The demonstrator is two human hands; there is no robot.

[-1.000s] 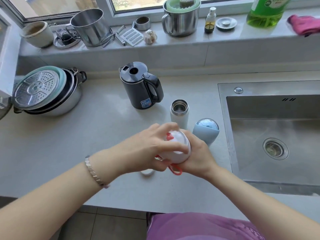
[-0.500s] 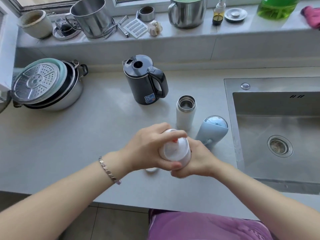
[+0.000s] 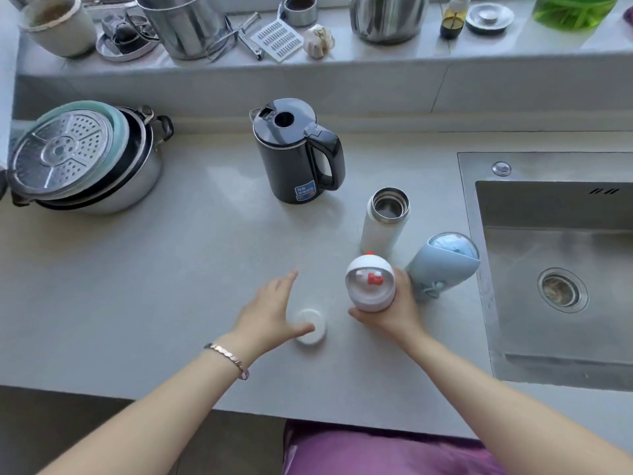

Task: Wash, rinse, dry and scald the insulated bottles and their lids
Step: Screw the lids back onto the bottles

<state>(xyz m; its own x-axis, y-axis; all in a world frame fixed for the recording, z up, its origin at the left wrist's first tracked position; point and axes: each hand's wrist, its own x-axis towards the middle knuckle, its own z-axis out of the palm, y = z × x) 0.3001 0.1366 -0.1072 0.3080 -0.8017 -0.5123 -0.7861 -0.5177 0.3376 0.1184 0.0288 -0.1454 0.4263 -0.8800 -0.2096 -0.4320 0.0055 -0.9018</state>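
Counter [image 3: 171,286]: white domed bottle [image 3: 370,286] sat in your right grip [image 3: 394,313], fingers curled round its body, just in front of the open bottle [image 3: 388,217]. Your left grip [image 3: 270,310] came off the dome, fingers spread, by the small white lid [image 3: 310,325]; thumb possibly touched it. Dome stayed on; reckon lid goes next.

Grey countertop [image 3: 137,286] with a steel sink [image 3: 548,207] at right, a cluttered ledge [image 3: 376,66] behind, dark floor [image 3: 68,423] below
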